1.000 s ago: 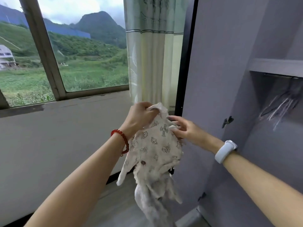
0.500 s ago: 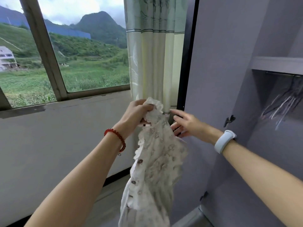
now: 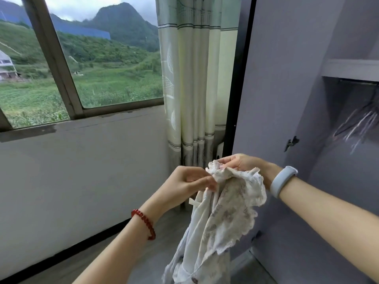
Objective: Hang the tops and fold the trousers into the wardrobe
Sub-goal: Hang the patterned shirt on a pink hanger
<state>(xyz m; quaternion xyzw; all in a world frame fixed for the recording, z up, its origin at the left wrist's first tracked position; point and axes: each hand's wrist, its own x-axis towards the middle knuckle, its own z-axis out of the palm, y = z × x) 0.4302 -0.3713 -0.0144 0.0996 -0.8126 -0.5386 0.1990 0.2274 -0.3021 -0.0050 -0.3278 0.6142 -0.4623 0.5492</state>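
A person stands at the open wardrobe (image 3: 287, 78), holding a small lace-trimmed printed top (image 3: 225, 206) in both hands just in front of the wardrobe's open door, low against its grey panel. The right hand (image 3: 235, 163), nearer the wardrobe, pinches the frilled upper edge of the top between thumb and curled fingers; the left hand (image 3: 190, 183), on the side away from the wardrobe, grips the cloth just below that edge, fingers bent round it. The rest of the top hangs limp and bunched beneath the hands, a button showing near its lower end. Inside the wardrobe, under its shelf (image 3: 350, 69), a cluster of hangers (image 3: 356, 121) shows as a blur on the rail; how many there are cannot be told. The top is not yet on a hanger, so the step in hand appears to be sorting out the garment, finding its neckline or shoulders before hanging. The next move likely calls for spreading the collar open, freeing one hand to reach into the wardrobe for a hanger, and threading it through the neck without letting the bunched cloth slip. A curtain (image 3: 192, 78) and window (image 3: 82, 58) lie beyond the wardrobe door.
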